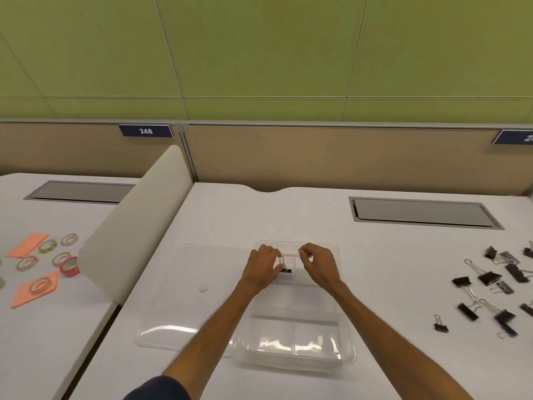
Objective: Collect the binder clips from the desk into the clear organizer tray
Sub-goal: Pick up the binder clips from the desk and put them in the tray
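One black binder clip [286, 269], hanging by its wire loop, pinched between the curled fingers [271, 256] of the left hand [262, 268]. Hangs low over the far end of the clear organizer tray [350, 357], on the left side of its middle wall (touching the bottom or not, hard to tell). Right hand [318, 265] close by over the same end, fingers curled in, nothing to see in them.

To do this step well: lower the clip right down into its box, then let go of the loop gently, so no bounce over a wall into the next box. Keep the right hand out of the drop spot.

Many more binder clips [490, 277] lying loose at the right of the desk [403, 269], well apart from the tray, so a long reach for each one. Clear lid [184, 298] lying flat just left of the tray. Small white round thing [203, 288] by the lid. Tape rolls [69, 267] and orange papers [28, 244] far off to the left, past a white divider [129, 241]. Nothing in the way between the pile and the tray.
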The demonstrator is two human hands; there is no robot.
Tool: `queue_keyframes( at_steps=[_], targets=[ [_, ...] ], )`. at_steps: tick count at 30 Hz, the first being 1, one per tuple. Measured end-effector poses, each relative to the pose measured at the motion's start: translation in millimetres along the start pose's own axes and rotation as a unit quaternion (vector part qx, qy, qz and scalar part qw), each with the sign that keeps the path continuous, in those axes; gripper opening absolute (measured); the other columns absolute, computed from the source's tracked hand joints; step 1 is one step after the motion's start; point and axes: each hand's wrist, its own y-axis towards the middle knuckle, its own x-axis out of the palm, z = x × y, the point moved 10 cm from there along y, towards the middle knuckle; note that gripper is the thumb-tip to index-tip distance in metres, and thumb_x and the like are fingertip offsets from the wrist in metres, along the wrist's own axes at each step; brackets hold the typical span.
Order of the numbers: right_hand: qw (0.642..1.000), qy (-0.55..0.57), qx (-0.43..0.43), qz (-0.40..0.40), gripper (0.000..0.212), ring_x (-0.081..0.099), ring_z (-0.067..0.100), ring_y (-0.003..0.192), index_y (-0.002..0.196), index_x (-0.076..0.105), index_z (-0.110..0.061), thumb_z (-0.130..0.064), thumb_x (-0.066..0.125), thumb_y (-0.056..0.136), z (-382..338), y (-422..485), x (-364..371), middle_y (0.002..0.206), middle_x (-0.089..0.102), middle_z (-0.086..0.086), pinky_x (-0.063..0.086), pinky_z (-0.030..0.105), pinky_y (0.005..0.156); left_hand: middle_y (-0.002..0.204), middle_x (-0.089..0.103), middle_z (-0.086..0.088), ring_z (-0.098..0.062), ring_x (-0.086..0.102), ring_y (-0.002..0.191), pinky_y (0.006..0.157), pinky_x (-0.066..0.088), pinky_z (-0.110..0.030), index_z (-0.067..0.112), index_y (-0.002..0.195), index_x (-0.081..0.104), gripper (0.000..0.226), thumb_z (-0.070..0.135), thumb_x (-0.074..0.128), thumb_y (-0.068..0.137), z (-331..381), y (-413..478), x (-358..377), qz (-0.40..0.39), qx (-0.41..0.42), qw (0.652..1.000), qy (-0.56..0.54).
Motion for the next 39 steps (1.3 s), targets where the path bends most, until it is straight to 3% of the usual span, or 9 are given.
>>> queue_keyframes(
  at_steps=[5,10,17,20,25,29,34,39],
  targets=[
    [0.999,-0.017,-0.005,0.035,0.010,0.063,0.009,0.083,0.088,0.070,-0.018,-0.022,0.061,0.091,10,-14,-23,0.087,0.071,-0.011,0.051,0.036,0.079,0.114,0.059,0.002,-0.018,0.049,0.112,0.089,0.035,-0.033,0.017,0.112,0.059,0.024,0.032,0.053,0.094,17,1,1,0.031,-0.009,0.998,-0.044],
    [0.996,-0.062,0.008,0.066,0.008,0.060,0.012,0.099,0.095,0.068,-0.021,-0.024,0.061,0.092,35,-30,-59,0.099,0.067,-0.011,0.033,0.030,0.082,0.116,0.059,0.000,-0.021,0.051,0.111,0.088,0.039,-0.037,0.016,0.114,0.059,0.028,0.036,0.049,0.096,59,10,14,0.025,0.031,0.999,-0.001],
    [0.993,-0.057,0.047,0.090,0.011,0.055,0.011,0.104,0.099,0.065,-0.023,-0.028,0.060,0.092,93,-49,-122,0.109,0.058,-0.007,0.035,0.031,0.084,0.112,0.059,-0.001,-0.021,0.050,0.111,0.081,0.040,-0.035,0.014,0.108,0.060,0.032,0.039,0.044,0.097,134,35,33,0.053,0.083,0.995,0.014],
    [0.993,-0.054,0.057,0.092,0.013,0.055,0.012,0.106,0.102,0.064,-0.023,-0.030,0.058,0.093,122,-55,-153,0.112,0.056,-0.007,0.036,0.033,0.086,0.108,0.059,0.000,-0.023,0.050,0.111,0.085,0.039,-0.038,0.014,0.103,0.060,0.036,0.041,0.037,0.096,174,46,45,0.063,0.099,0.993,0.035],
    [0.992,-0.060,0.077,0.079,0.019,0.057,0.015,0.107,0.109,0.062,-0.023,-0.032,0.058,0.093,176,-63,-206,0.117,0.055,-0.006,0.035,0.033,0.086,0.110,0.058,-0.002,-0.025,0.044,0.120,0.093,0.035,-0.045,0.014,0.103,0.060,0.033,0.042,0.044,0.095,239,66,79,0.030,0.105,0.992,0.065],
    [0.989,-0.073,0.087,0.094,0.024,0.057,0.016,0.105,0.114,0.059,-0.021,-0.030,0.059,0.092,220,-66,-253,0.118,0.056,-0.005,0.033,0.032,0.082,0.116,0.058,-0.003,-0.025,0.044,0.120,0.092,0.035,-0.043,0.014,0.110,0.058,0.035,0.042,0.043,0.095,291,80,109,-0.007,0.110,0.993,0.047],
    [0.986,-0.077,0.106,0.104,0.024,0.058,0.017,0.098,0.114,0.060,-0.017,-0.026,0.059,0.091,271,-71,-303,0.114,0.059,-0.001,0.045,0.037,0.085,0.127,0.053,-0.001,-0.021,0.044,0.119,0.092,0.035,-0.036,0.015,0.124,0.052,0.037,0.040,0.042,0.098,350,98,141,-0.048,0.108,0.993,0.014],
    [0.984,-0.096,0.120,0.086,0.025,0.056,0.019,0.103,0.116,0.058,-0.017,-0.023,0.056,0.092,322,-79,-339,0.116,0.058,-0.001,0.040,0.038,0.086,0.126,0.054,-0.001,-0.021,0.046,0.117,0.089,0.037,-0.036,0.015,0.124,0.052,0.035,0.037,0.044,0.098,400,111,170,-0.064,0.101,0.993,-0.005]
  ],
)
